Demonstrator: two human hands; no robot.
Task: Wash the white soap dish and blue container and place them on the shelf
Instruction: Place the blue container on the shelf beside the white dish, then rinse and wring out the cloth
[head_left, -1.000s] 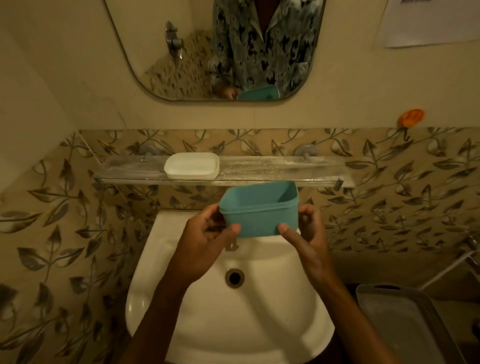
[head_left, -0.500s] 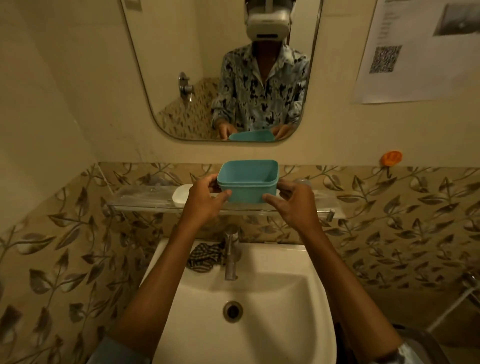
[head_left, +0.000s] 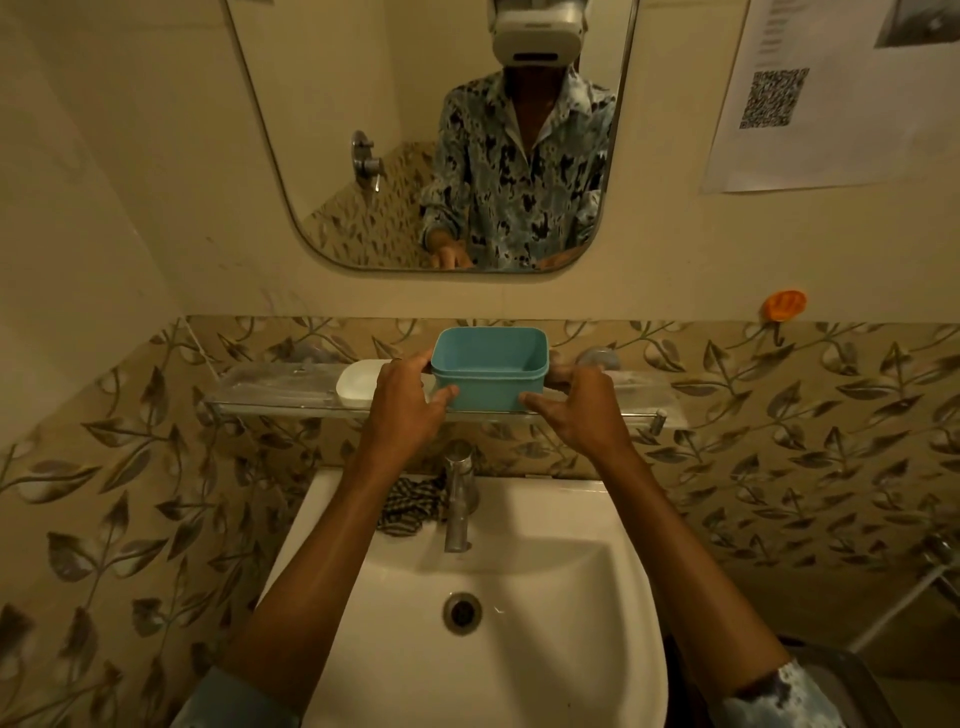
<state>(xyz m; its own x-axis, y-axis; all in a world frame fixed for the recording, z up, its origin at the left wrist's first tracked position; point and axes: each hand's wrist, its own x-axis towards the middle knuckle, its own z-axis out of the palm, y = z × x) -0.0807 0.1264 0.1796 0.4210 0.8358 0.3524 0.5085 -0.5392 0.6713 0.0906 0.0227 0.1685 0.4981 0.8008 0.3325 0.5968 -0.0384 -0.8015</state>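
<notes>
The blue container (head_left: 489, 371) is up at the shelf (head_left: 275, 387) now. A sec ago it was lower, out over the sink (head_left: 545, 597), w/ both hands carrying it up. It looks set down on the glass, just right of the white soap dish (head_left: 358, 383), open side up. I can't tell for sure if its bottom is flat on the shelf or a tiny bit above.

Left hand (head_left: 408, 402) is at the container's left side, thumb on the front wall, other fingers round the left end. Right hand (head_left: 582, 405) is at the right side, thumb tip touching the front corner, fingers behind. Both hands look loose, more resting than squeezing, but I can't tell if they let go yet.

The soap dish sits on the shelf too, left of the container, part hidden by the left hand.

So both things are at the shelf. I think the job is nearly done; what's left is to take the hands away w/o bumping the container off the front edge.
</notes>
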